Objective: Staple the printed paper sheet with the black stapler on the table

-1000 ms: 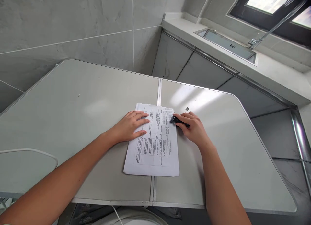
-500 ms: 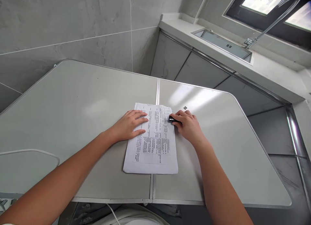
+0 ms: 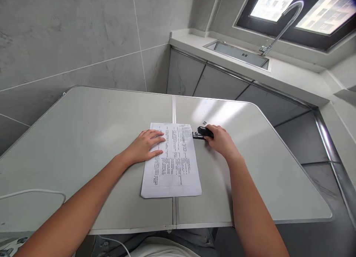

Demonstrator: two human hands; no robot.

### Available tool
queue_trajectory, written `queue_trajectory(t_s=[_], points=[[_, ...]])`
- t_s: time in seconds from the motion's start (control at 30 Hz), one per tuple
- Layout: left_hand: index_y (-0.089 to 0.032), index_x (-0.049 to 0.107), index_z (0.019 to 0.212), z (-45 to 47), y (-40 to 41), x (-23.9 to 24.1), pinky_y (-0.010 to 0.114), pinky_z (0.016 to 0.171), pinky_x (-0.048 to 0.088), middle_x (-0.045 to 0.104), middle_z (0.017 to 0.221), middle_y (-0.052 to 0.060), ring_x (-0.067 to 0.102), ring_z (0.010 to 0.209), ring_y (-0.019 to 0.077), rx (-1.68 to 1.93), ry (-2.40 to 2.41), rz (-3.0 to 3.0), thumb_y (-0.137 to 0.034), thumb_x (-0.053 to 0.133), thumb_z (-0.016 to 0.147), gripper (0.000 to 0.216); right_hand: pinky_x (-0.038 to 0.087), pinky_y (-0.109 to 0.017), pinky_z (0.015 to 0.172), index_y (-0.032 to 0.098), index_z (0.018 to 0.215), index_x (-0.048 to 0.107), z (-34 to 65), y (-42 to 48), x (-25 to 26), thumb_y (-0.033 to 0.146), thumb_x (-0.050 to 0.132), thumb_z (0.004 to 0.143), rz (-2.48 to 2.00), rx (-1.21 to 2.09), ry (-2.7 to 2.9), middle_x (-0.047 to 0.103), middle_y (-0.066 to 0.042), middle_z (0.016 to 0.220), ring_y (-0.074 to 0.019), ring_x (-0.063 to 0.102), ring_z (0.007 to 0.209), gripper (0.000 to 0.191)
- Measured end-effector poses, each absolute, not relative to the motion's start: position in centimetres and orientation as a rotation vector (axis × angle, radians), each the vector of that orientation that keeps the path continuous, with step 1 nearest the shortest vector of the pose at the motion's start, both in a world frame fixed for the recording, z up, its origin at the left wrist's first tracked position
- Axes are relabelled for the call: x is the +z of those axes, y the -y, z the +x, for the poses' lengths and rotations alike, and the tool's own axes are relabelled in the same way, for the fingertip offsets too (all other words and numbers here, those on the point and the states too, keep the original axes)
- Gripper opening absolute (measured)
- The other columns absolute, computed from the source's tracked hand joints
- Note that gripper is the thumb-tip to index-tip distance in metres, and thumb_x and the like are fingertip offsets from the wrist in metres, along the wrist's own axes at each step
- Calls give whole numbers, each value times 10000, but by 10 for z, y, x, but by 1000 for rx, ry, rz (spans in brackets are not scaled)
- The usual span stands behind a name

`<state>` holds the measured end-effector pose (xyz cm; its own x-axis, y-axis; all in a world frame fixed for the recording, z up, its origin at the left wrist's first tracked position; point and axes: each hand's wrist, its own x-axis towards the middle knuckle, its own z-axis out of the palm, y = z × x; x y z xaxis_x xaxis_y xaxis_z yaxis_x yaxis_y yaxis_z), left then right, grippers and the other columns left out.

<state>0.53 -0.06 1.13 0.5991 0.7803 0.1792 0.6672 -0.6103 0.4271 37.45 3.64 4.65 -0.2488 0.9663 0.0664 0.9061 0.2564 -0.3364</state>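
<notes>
A stack of printed paper sheets (image 3: 172,168) lies on the grey folding table (image 3: 83,138). My left hand (image 3: 146,144) rests flat on the sheets' left side, fingers stretched out. My right hand (image 3: 219,140) is wrapped round a small black stapler (image 3: 201,132), which sits on the table just off the upper right corner of the paper with its jaw parted. A tiny strip of staples (image 3: 204,122) lies on the table just beyond the stapler.
A white cable (image 3: 33,192) loops over the table's near left part. Beyond the table a counter (image 3: 292,79) holds a steel sink (image 3: 236,53) with a curved tap (image 3: 280,27) under a window. Grey tiled wall stands behind.
My right hand has drawn the stapler rightwards off the paper's upper right corner. The head camera has tilted up. My left hand stays on the sheets.
</notes>
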Motion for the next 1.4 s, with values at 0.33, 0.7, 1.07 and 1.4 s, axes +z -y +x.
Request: queue_trajectory(t_s=[0.33,0.7,1.07,1.4], points=[[-201,613,833,-7,-7,19,345,869,452,634,907,50,569,904,203,1107,-1200,1817,-483,591,1012,335,403,-371,772,212,990,593,324,-27,45,187,587,899,-1615,74,1830,674,-92,984,-280,545,960,95],[-209,230,554,-23,-20,13,298,513,168,175,548,-54,190,522,117,1444,-893,1017,-437,622,996,633,416,-318,770,230,944,533,217,37,40,118,649,860,-1202,622,2350,622,-20,959,-221,521,945,181],[-208,147,579,-36,-15,5,311,550,114,93,547,-69,80,532,93,942,-768,1325,-477,591,999,667,463,-381,808,245,995,566,342,49,33,161,574,931,-1384,691,2192,634,-30,952,-241,527,952,106],[-209,158,551,-38,-17,-4,307,542,132,94,512,-80,84,507,84,877,-766,1317,-495,594,1000,688,489,-338,772,237,1064,691,440,0,36,566,483,1011,-1320,806,1834,700,-67,979,-231,631,906,393]])
